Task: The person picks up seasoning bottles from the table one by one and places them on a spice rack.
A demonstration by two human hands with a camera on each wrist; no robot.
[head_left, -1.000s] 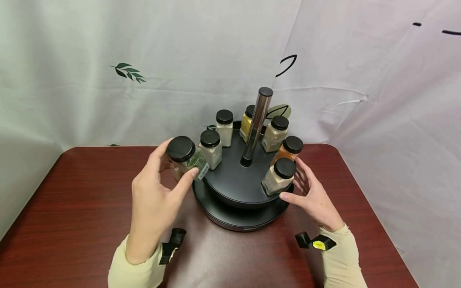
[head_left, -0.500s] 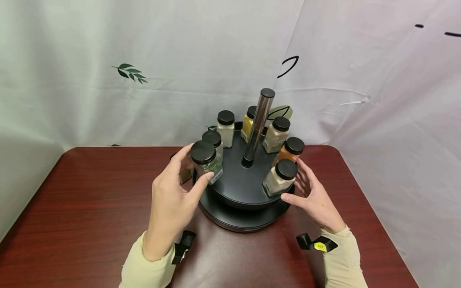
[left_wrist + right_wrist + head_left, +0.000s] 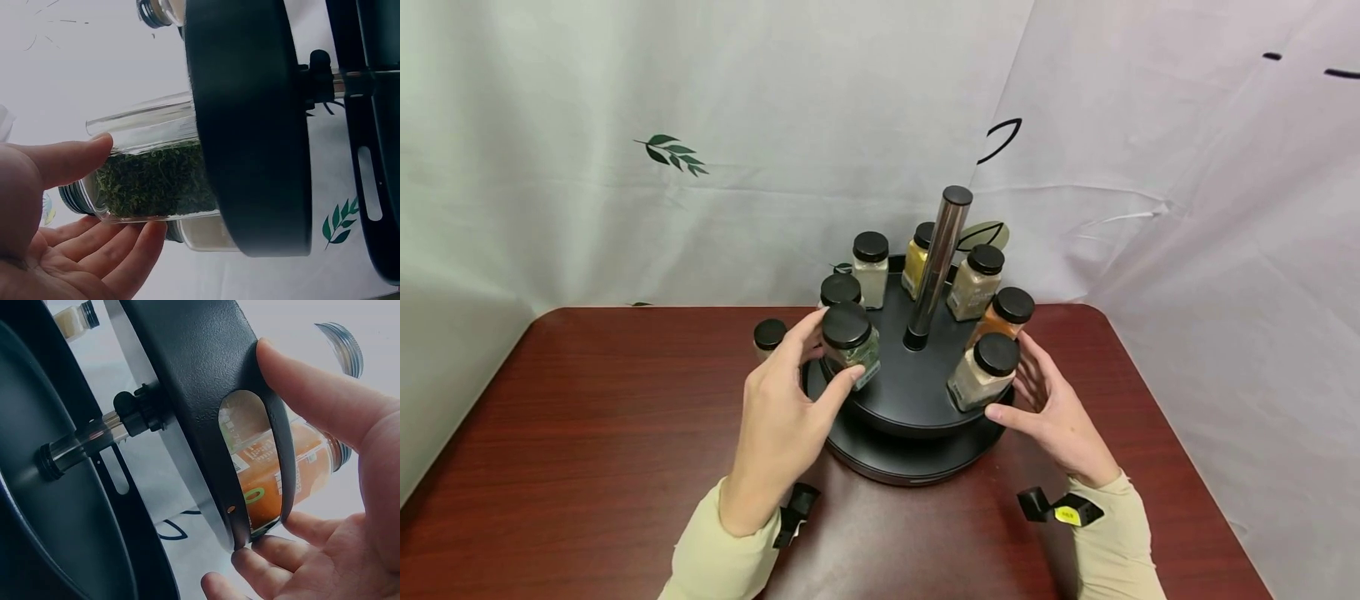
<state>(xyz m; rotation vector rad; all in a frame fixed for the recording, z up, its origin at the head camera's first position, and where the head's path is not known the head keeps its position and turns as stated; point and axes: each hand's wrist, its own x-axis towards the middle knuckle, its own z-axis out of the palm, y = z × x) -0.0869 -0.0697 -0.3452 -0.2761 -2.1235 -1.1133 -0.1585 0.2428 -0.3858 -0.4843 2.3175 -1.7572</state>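
My left hand [image 3: 782,417] grips a black-lidded spice jar [image 3: 857,354] between thumb and fingers at the left of the two-tier black turntable rack [image 3: 891,387]. In the left wrist view, green dried herbs [image 3: 156,181] fill much of the clear jar, whose base is hidden behind the upper tier's wall. My right hand [image 3: 1052,408] holds the upper tier's rim on the right, thumb at one edge and fingertips at the other. Beside that hand stand a cream-coloured spice jar [image 3: 977,382] and an orange spice jar [image 3: 996,321], which shows through the rim's slot in the right wrist view.
Several more jars ring the upper tier, including a yellow one [image 3: 914,265] and a pale one [image 3: 871,279]. A clear post [image 3: 936,267] rises from its middle. Another black-lidded jar [image 3: 769,335] stands left of the rack on the wooden table [image 3: 610,433]. A white curtain [image 3: 775,150] hangs behind.
My left hand has carried the herb jar rightward and down to the upper tier, and the jar is more upright. The jar on the left has come into view. My right hand stays put.
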